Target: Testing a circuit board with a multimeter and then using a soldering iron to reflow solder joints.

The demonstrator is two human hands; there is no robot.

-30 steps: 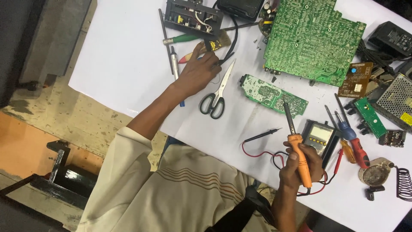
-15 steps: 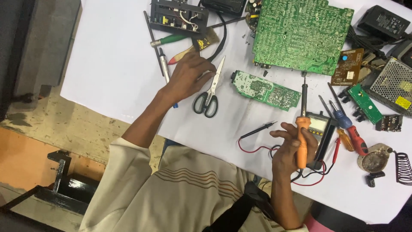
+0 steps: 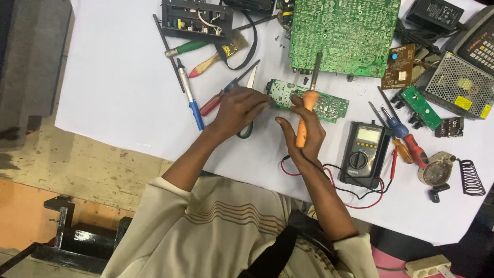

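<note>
While scissors point(image 3: 246, 110) lie under left hand point(image 3: 237, 109) — multimeter point(image 3: 363, 152) nearby.

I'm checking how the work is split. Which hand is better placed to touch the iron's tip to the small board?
The right hand: it already grips the orange soldering iron, tip above the small board. The left hand rests at the board's left end.
</note>
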